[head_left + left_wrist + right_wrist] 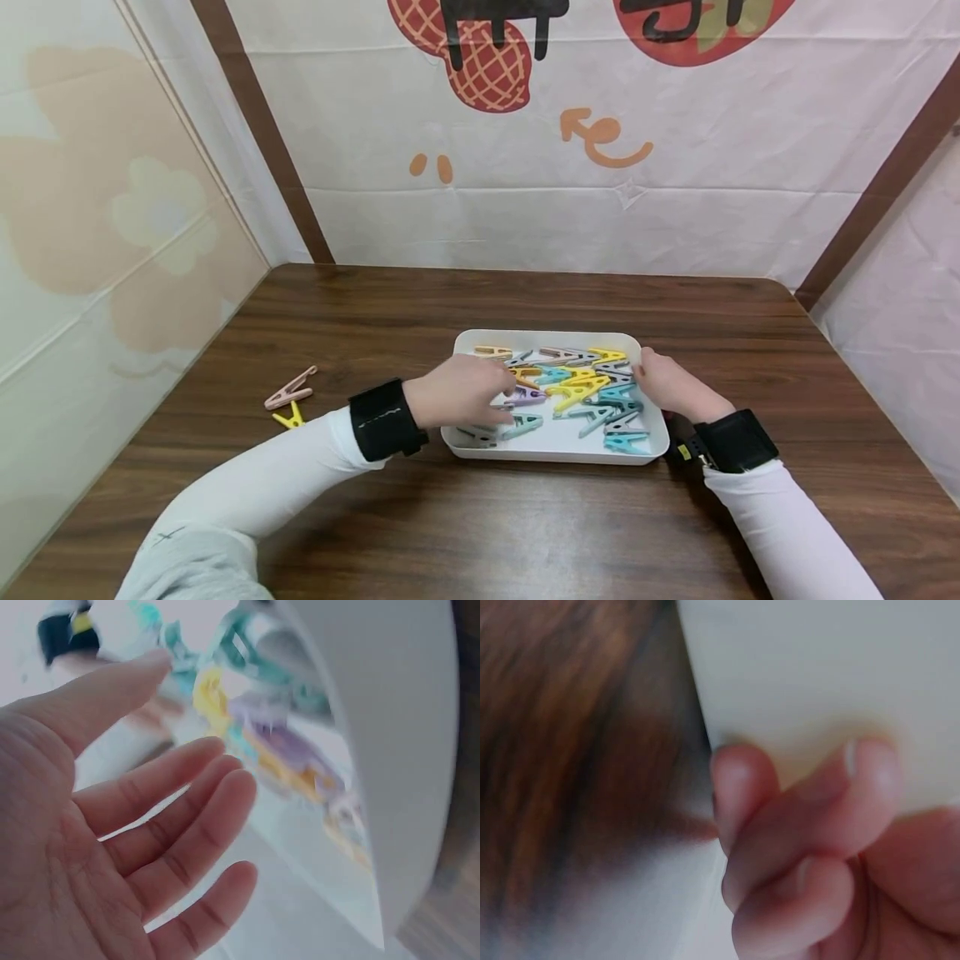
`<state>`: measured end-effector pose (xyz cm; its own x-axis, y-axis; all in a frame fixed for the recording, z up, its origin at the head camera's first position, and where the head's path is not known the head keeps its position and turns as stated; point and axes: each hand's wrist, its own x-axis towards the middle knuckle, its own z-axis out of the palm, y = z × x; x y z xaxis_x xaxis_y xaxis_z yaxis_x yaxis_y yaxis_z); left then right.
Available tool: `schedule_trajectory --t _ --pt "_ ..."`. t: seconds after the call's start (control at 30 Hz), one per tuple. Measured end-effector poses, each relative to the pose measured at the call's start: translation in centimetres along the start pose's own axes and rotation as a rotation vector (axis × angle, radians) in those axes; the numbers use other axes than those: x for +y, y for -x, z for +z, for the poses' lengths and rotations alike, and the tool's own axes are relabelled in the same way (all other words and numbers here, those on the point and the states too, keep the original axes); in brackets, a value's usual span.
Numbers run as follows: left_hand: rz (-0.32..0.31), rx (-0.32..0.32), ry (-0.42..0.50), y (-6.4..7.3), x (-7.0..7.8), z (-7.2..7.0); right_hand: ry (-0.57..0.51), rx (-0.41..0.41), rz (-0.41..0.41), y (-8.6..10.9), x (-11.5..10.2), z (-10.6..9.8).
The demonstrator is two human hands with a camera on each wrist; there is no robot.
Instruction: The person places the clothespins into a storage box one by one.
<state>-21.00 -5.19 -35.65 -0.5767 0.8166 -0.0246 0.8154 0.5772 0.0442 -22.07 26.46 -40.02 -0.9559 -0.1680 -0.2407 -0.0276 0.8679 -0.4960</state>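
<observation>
A white rectangular tray (555,439) on the table holds several plastic clothespins in yellow, teal, purple, orange and grey. My left hand (461,392) hangs over the tray's left part, its fingers loosely bent and holding nothing in the left wrist view. Near its fingertips are a purple clothespin (527,397) and a mint one (522,426). At the tray's right side, my right hand (678,387) grips the rim. Its curled fingers (817,802) press against the tray's outer wall (817,667) in the right wrist view.
Outside the tray, at the table's left, lie a pink clothespin (291,389) and a yellow clothespin (291,415), the latter partly behind my left forearm. The brown wooden table (480,533) meets printed white cloth panels (525,225) at the back and sides.
</observation>
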Motion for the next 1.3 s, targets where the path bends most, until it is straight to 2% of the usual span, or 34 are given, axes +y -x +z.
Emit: schedule_trajectory --t 0.1,0.17,0.27,0.37,0.43,0.53,0.67,0.8,1.1,1.3 --pt "-0.038 0.101 0.003 1.5 -1.3 -0.9 0.001 0.006 -0.003 0.1 0.1 -0.1" --pt "-0.088 0.153 0.001 2.7 -2.5 -1.4 0.004 0.006 -0.005 0.0 0.1 -0.1" --pt "-0.207 0.198 0.026 4.8 -4.6 -2.2 0.003 0.001 -0.005 0.0 0.0 -0.1" --pt "-0.342 0.197 0.068 7.0 -7.1 -2.9 0.006 0.000 -0.003 0.1 -0.1 -0.2" --pt "-0.420 0.176 0.102 8.5 -8.8 -3.2 0.005 0.003 -0.006 0.1 -0.1 -0.2" --pt "-0.493 0.133 0.148 11.0 -11.0 -3.3 0.012 0.006 -0.009 0.2 -0.1 -0.3" --pt "-0.559 0.055 0.202 13.8 -13.0 -2.8 0.006 0.008 -0.004 0.2 -0.2 -0.2" --pt "-0.630 -0.029 0.243 15.6 -14.4 -1.9 -0.001 0.009 0.000 0.3 -0.2 0.0" --pt "-0.729 -0.141 0.281 17.3 -16.0 0.1 0.008 0.010 0.004 0.3 -0.2 0.1" --pt "-0.738 -0.150 0.338 17.5 -16.5 1.0 0.015 0.012 0.003 0.2 -0.2 0.0"
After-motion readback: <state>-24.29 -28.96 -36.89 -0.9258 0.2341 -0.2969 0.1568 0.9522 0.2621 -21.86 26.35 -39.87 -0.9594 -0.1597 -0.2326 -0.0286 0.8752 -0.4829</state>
